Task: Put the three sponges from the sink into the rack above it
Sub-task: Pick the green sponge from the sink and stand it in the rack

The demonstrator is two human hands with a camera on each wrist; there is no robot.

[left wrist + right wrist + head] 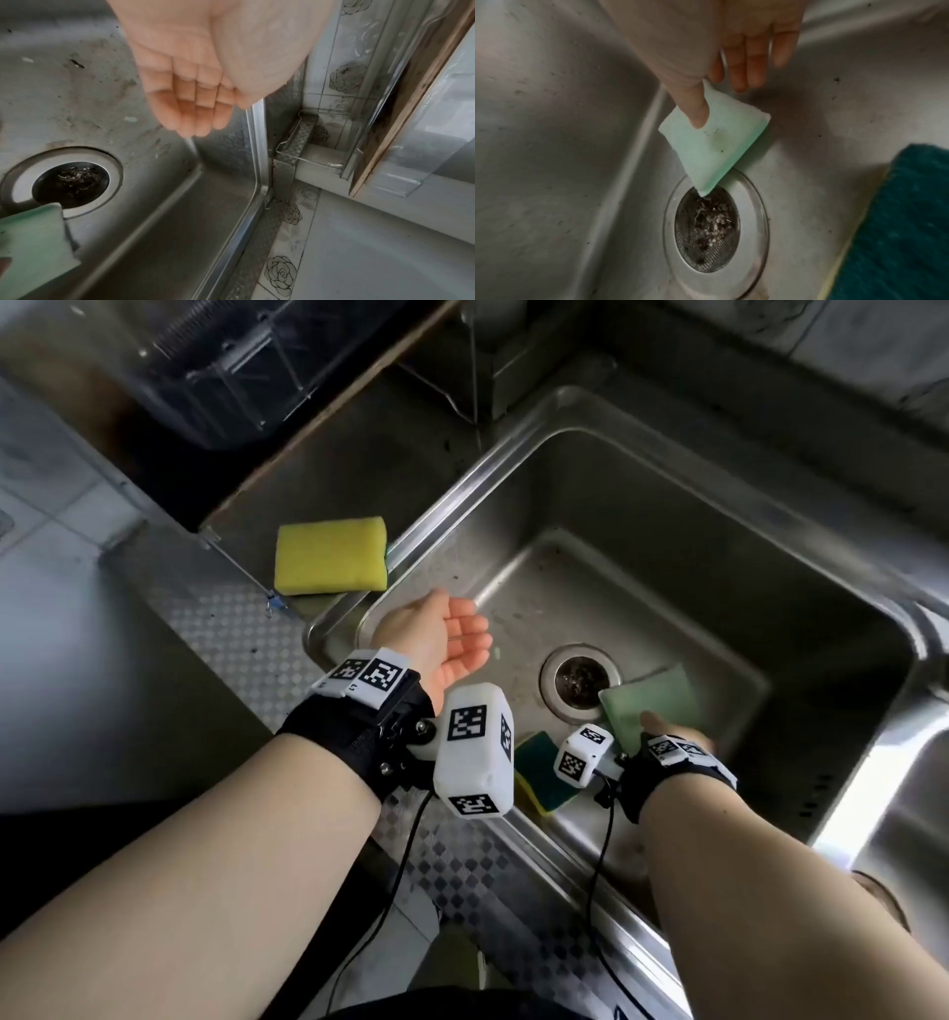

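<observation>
My right hand (662, 726) pinches a light green sponge (649, 701) by one corner, thumb on top. The sponge (713, 146) hangs tilted with its low corner just over the drain (706, 229); its edge also shows in the left wrist view (33, 243). A dark green and yellow sponge (539, 770) lies on the sink floor near the front wall, beside my right wrist (898, 223). A yellow sponge (331, 555) lies on the metal rack (354, 469) left of the sink rim. My left hand (462, 634) hovers palm up over the sink's left side, fingers relaxed, empty (197, 113).
The steel sink (719, 516) is deep, with a stained floor and a strainer full of debris (580, 683). A thin wire rail (241, 567) edges the rack. A checker-plate counter (231, 634) runs along the front left. A clear plastic container (231, 367) hangs above the rack.
</observation>
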